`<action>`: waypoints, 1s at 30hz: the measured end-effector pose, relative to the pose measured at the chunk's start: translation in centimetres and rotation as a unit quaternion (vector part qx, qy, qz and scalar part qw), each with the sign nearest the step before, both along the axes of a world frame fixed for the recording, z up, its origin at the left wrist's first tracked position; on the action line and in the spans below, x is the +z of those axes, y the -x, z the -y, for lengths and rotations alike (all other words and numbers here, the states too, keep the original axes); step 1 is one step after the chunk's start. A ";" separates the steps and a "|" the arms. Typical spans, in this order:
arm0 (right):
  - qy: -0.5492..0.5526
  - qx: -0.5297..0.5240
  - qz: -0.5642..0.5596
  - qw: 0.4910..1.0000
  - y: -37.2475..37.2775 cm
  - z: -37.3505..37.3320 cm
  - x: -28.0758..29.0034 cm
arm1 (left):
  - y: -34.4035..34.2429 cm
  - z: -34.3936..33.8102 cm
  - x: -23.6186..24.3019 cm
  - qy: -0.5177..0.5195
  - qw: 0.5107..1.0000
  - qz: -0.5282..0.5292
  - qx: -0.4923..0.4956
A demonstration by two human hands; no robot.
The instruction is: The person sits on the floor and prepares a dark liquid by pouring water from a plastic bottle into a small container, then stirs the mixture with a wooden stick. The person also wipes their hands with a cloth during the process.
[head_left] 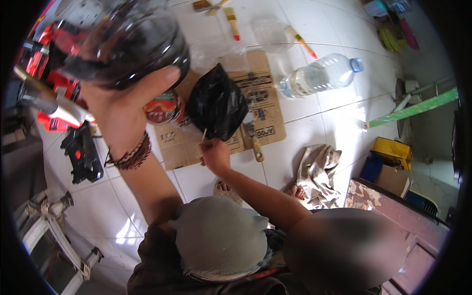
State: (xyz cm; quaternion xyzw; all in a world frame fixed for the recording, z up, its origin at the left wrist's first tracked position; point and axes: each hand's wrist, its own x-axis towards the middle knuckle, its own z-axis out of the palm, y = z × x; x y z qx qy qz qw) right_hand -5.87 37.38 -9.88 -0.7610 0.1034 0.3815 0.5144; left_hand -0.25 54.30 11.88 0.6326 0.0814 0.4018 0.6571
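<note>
My left hand (128, 103) is raised at the upper left, its thumb pressed against a large clear plastic container (132, 49) with something dark in or behind it. That container is close to the camera and partly cut off at the top. Lower down, my right hand (216, 156) pinches a thin light-coloured stick (204, 133) at the near edge of a black plastic bag (216, 105). The bag lies over a flattened piece of cardboard (273, 110); what it covers is hidden. A can with a red label (164, 106) stands left of the bag, partly behind my left hand.
A putty knife (257, 147) lies on the cardboard's right part. Beyond are paintbrushes (231, 22), a clear plastic tub (273, 37) and a water bottle (322, 76). Red and black tools (81, 152) crowd the left; a cloth (319, 172) and a green bar (413, 108) are right.
</note>
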 end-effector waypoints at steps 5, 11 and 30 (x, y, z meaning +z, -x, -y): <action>0.043 0.060 0.018 0.997 -0.2 0.1 -0.6 | -0.5 0.6 0.0 0.012 1.000 -0.007 -0.012; 0.154 0.077 0.163 0.972 0.4 -0.5 -3.1 | -0.8 0.8 0.1 0.008 1.000 -0.009 -0.016; -0.086 -0.138 0.066 0.984 -14.4 3.5 8.1 | -1.3 0.2 -1.5 -0.001 0.999 -0.037 0.002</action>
